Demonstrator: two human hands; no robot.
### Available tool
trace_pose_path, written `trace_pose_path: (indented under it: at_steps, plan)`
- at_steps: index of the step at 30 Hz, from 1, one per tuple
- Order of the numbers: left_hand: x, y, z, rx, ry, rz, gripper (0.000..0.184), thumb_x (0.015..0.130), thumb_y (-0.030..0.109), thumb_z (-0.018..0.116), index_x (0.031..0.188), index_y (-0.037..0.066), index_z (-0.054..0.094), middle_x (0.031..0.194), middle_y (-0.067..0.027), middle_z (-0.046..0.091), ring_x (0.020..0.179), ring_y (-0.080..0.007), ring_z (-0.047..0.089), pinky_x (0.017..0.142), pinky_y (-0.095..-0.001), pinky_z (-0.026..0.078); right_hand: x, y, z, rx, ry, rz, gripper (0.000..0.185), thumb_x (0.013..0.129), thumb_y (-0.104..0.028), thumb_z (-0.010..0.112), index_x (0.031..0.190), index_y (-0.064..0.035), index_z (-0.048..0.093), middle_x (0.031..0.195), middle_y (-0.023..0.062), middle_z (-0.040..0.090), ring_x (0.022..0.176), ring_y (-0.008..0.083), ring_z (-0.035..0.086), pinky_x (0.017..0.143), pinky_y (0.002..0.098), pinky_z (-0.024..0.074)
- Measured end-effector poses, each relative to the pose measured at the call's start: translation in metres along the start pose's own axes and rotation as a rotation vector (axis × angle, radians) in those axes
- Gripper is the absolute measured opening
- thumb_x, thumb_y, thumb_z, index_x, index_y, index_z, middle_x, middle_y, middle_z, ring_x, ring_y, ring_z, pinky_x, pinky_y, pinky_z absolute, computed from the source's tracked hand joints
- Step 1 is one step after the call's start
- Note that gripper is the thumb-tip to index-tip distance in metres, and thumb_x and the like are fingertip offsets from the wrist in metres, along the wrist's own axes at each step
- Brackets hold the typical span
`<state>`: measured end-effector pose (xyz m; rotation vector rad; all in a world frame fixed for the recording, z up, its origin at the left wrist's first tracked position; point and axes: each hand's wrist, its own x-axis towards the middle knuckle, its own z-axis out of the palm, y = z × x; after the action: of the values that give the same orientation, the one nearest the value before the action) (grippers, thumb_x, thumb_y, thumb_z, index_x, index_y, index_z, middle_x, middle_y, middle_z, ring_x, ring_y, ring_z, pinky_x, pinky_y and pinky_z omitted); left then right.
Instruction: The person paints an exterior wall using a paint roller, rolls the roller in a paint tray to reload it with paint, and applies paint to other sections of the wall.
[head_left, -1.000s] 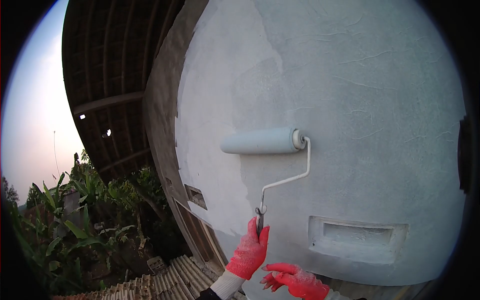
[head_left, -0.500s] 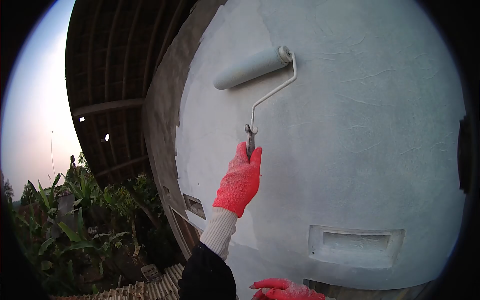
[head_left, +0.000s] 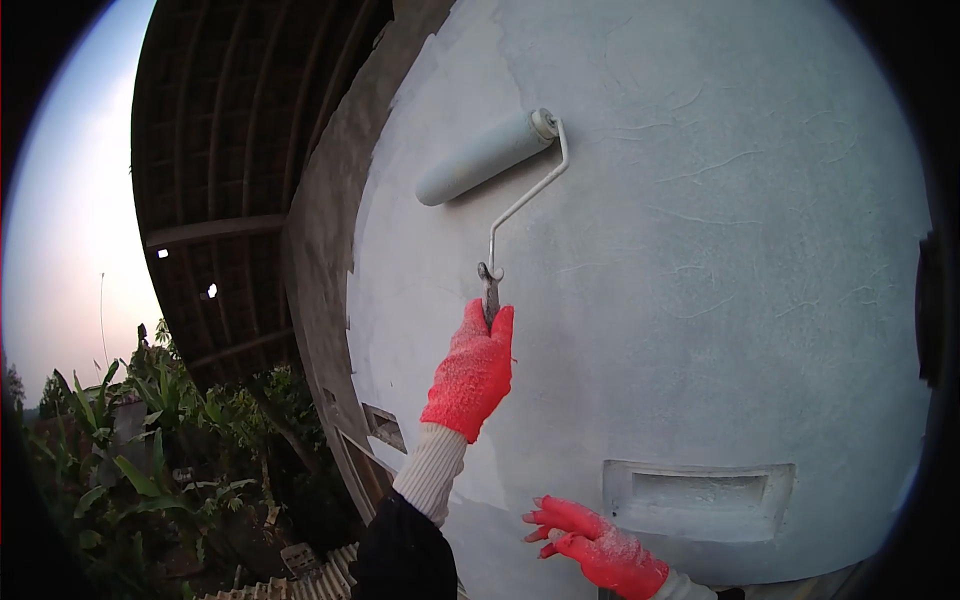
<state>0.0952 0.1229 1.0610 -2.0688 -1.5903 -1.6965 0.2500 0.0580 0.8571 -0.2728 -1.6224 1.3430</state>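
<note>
My left hand (head_left: 468, 370), in a red glove with a white knit cuff, is wrapped round the dark handle of a paint roller (head_left: 485, 160). The roller's pale blue-grey sleeve lies tilted against the wall (head_left: 650, 330), its right end higher, and a bent white metal frame joins it to the handle. Below and to the right, my right hand (head_left: 600, 550), also red-gloved, has its fingers apart and holds nothing. It is near the recessed rectangular niche (head_left: 700, 500) in the wall.
A smaller opening (head_left: 384, 427) is near the wall's left edge. A dark roof underside (head_left: 215, 110) hangs at the upper left. Green plants (head_left: 150, 470) and corrugated roofing (head_left: 320, 580) lie below left. A dark fixture (head_left: 929, 310) is at the far right.
My left hand and the roller have moved up the wall, then slightly left and down, the roller tilting. My right hand dropped low in view, then rose again with fingers spread.
</note>
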Motion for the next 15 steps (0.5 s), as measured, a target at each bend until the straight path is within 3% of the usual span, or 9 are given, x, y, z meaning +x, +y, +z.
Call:
trace_pose_path:
  at_steps: [1, 4, 5, 7, 10, 12, 15]
  plan:
    - [0.008, 0.026, -0.012, -0.039, -0.037, -0.055, 0.037, 0.098, 0.037, 0.043, 0.114, 0.003, 0.045, 0.087, -0.0162, 0.059, 0.071, -0.0304, 0.062, 0.069, -0.0421, 0.050, 0.012, -0.015, 0.000, -0.043, -0.002, 0.087, 0.042, 0.101, -0.016, 0.041, 0.140, -0.0005, 0.038, 0.129, 0.0193, 0.054, 0.112, 0.0299, 0.057, 0.091, 0.0357, 0.0495]
    - [0.037, 0.070, -0.027, -0.108, -0.046, -0.070, 0.039, 0.099, 0.038, 0.039, 0.111, 0.002, 0.045, 0.083, -0.0119, 0.057, 0.060, -0.0188, 0.060, 0.060, -0.0364, 0.052, 0.022, -0.032, 0.006, -0.044, -0.052, 0.178, 0.044, 0.100, -0.015, 0.043, 0.141, -0.0011, 0.036, 0.135, 0.0180, 0.049, 0.116, 0.0309, 0.055, 0.093, 0.0365, 0.0487]
    - [0.038, 0.069, -0.026, -0.109, -0.046, -0.069, 0.039, 0.099, 0.038, 0.039, 0.111, 0.002, 0.045, 0.083, -0.0119, 0.057, 0.060, -0.0188, 0.060, 0.060, -0.0364, 0.052, 0.020, -0.024, 0.005, -0.046, -0.051, 0.177, 0.044, 0.100, -0.015, 0.043, 0.141, -0.0011, 0.036, 0.135, 0.0180, 0.049, 0.116, 0.0309, 0.055, 0.093, 0.0365, 0.0487]
    - [0.036, 0.065, -0.024, -0.144, -0.041, -0.051, 0.039, 0.099, 0.039, 0.039, 0.108, 0.002, 0.045, 0.079, -0.0120, 0.057, 0.061, -0.0191, 0.060, 0.057, -0.0356, 0.050, 0.009, 0.007, 0.001, 0.141, -0.137, -0.073, 0.044, 0.099, -0.023, 0.048, 0.138, -0.0033, 0.041, 0.126, 0.0119, 0.056, 0.106, 0.0212, 0.058, 0.084, 0.0316, 0.0486]
    - [-0.001, 0.034, -0.010, -0.076, -0.086, -0.101, 0.037, 0.099, 0.039, 0.041, 0.106, 0.003, 0.045, 0.077, -0.0126, 0.058, 0.062, -0.0198, 0.060, 0.057, -0.0359, 0.049, -0.016, 0.017, -0.002, 0.157, -0.122, -0.056, 0.044, 0.099, -0.022, 0.048, 0.138, -0.0041, 0.041, 0.125, 0.0116, 0.056, 0.106, 0.0215, 0.058, 0.083, 0.0321, 0.0488]
    - [-0.021, -0.002, 0.005, -0.036, -0.071, -0.052, 0.030, 0.100, 0.035, 0.043, 0.105, 0.005, 0.044, 0.063, -0.0032, 0.046, 0.050, -0.0117, 0.048, 0.047, -0.0300, 0.045, -0.025, 0.022, -0.008, 0.160, -0.115, -0.007, 0.043, 0.099, -0.023, 0.048, 0.137, -0.0030, 0.042, 0.124, 0.0123, 0.057, 0.105, 0.0215, 0.059, 0.083, 0.0322, 0.0489]
    - [-0.021, -0.005, -0.005, -0.014, -0.102, -0.080, 0.029, 0.100, 0.035, 0.043, 0.104, 0.006, 0.045, 0.062, -0.0032, 0.046, 0.049, -0.0117, 0.047, 0.046, -0.0297, 0.044, -0.032, 0.016, -0.009, 0.150, -0.124, 0.010, 0.043, 0.099, -0.023, 0.048, 0.136, -0.0023, 0.043, 0.124, 0.0127, 0.057, 0.104, 0.0217, 0.059, 0.083, 0.0323, 0.0489]
